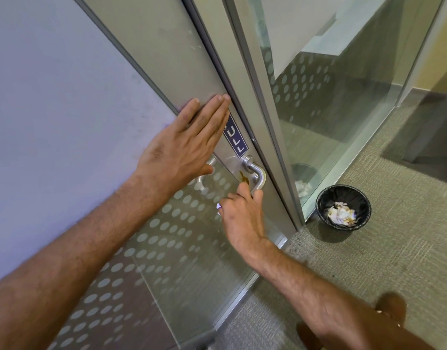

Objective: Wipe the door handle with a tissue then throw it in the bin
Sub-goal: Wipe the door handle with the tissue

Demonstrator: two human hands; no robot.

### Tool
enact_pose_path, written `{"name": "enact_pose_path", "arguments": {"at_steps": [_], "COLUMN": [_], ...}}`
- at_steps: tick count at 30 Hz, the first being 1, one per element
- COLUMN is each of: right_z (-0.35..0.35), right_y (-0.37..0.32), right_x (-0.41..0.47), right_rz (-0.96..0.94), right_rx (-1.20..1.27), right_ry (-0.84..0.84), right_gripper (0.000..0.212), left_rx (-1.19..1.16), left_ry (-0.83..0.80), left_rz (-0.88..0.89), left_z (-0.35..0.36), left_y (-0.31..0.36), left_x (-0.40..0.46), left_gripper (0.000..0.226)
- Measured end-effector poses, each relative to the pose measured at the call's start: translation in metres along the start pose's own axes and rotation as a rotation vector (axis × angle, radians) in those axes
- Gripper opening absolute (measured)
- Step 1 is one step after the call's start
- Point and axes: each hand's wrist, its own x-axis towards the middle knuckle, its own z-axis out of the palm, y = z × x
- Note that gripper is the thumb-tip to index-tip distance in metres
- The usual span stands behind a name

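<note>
Both hands work at the door. Left hand [182, 142]: flat and spread, palm pressed on the metal door frame [154, 59] above the blue PULL sign [236, 137], grasping nothing. Right hand [238, 213]: fingers curled just below the door handle [256, 174], fingertips touching its lower end; whether it grips a tissue cannot be confirmed, though a small pale scrap [218, 206] shows at the knuckles.

Glass door [166, 248]: dotted film, closed against the adjoining glass panel [343, 109].

Bin [343, 207]: on the carpet [368, 274] to the right, near the door's foot, open-topped, with crumpled tissues [341, 213] already inside.

Stain [243, 177]: a brown smear on the plate, just beside the lever and directly above the right fingertips.

Recommended procedure, judged from this view: keep the left palm braced so the door does not swing; pass the tissue upward over the smear, then along the lever's full curve; fold the soiled side inward before carrying it to the bin.
</note>
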Motion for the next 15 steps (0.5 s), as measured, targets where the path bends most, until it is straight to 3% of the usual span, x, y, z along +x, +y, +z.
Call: {"name": "enact_pose_path", "arguments": {"at_steps": [4, 6, 9, 11, 15], "right_z": [-0.006, -0.016, -0.037, -0.047, -0.039], "right_y": [-0.003, 0.011, 0.051, 0.08, 0.106], "right_x": [0.015, 0.02, 0.025, 0.028, 0.031], "right_rz": [-0.065, 0.001, 0.143, 0.11, 0.001], "right_rx": [0.146, 0.377, 0.695, 0.665, 0.522], "right_ry": [0.085, 0.165, 0.413, 0.53, 0.373], "right_gripper": [0.005, 0.013, 0.013, 0.014, 0.016], "left_rx": [-0.002, 0.007, -0.005, -0.012, -0.011], "left_ry": [0.001, 0.008, -0.018, -0.026, -0.038], "left_rz": [-0.005, -0.003, 0.004, 0.005, 0.006], "left_z": [-0.003, -0.002, -0.002, -0.002, -0.002], "left_y": [-0.001, 0.0, -0.001, -0.001, 0.0], "left_x": [-0.001, -0.001, 0.0, 0.0, -0.002], "left_gripper": [0.121, 0.121, 0.121, 0.119, 0.119]}}
